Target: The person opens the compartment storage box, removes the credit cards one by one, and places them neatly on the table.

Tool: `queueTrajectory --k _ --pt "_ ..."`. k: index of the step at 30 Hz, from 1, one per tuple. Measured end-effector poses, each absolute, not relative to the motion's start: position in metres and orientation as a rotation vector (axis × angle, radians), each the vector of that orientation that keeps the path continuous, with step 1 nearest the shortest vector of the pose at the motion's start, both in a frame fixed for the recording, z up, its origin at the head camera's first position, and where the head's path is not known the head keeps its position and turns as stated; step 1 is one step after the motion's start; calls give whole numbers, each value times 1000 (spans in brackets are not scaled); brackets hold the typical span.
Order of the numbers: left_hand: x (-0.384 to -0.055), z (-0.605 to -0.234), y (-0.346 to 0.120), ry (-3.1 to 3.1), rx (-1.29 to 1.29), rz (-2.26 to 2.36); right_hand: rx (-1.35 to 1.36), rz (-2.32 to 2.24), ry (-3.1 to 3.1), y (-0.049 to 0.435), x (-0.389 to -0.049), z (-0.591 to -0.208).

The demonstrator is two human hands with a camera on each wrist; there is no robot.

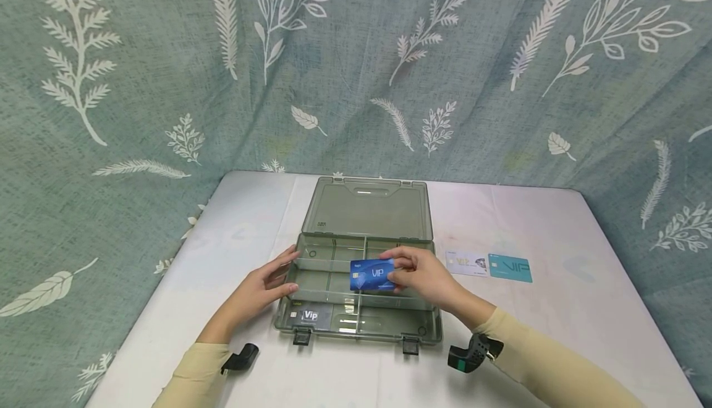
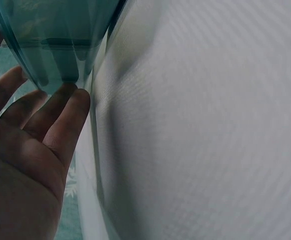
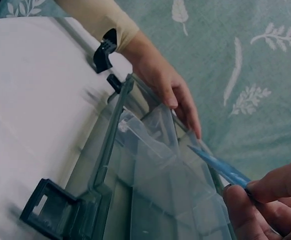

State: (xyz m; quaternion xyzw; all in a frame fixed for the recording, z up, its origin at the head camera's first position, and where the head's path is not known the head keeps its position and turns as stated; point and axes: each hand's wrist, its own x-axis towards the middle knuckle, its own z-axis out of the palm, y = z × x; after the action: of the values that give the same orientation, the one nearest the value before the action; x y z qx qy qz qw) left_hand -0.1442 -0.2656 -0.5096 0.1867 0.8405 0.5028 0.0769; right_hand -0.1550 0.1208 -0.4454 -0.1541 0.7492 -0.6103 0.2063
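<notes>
A blue VIP card (image 1: 371, 274) is pinched at its right end by my right hand (image 1: 418, 273), over the middle row of a clear grey-green divided box (image 1: 389, 327). The right wrist view shows the blue card (image 3: 223, 169) nearly edge-on between thumb and fingers. My left hand (image 1: 260, 289) rests on the box's left side, thumb and fingertips at the rim, fingers fairly straight. From the left wrist view, those fingertips lie against the outer wall of the box (image 2: 55, 30). A dark grey Vip card (image 1: 308, 316) lies in the front left compartment.
The box's lid (image 1: 369, 207) is folded back behind it. To the right on the white table (image 1: 556, 346) lie a white VIP card (image 1: 466, 263) and a teal VIP card (image 1: 510, 268). Two black latches (image 1: 410, 345) stick out at the front. Patterned cloth (image 1: 356, 86) hangs behind.
</notes>
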Motion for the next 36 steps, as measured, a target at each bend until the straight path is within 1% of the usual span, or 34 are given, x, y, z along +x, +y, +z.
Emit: queueTrajectory --k 22,36 --pt "-145 -510 -266 2514 550 1498 -365 -1682 2176 164 -146 -444" --pt "-144 -510 -266 2515 570 1503 -236 -1678 2234 190 -141 -444"
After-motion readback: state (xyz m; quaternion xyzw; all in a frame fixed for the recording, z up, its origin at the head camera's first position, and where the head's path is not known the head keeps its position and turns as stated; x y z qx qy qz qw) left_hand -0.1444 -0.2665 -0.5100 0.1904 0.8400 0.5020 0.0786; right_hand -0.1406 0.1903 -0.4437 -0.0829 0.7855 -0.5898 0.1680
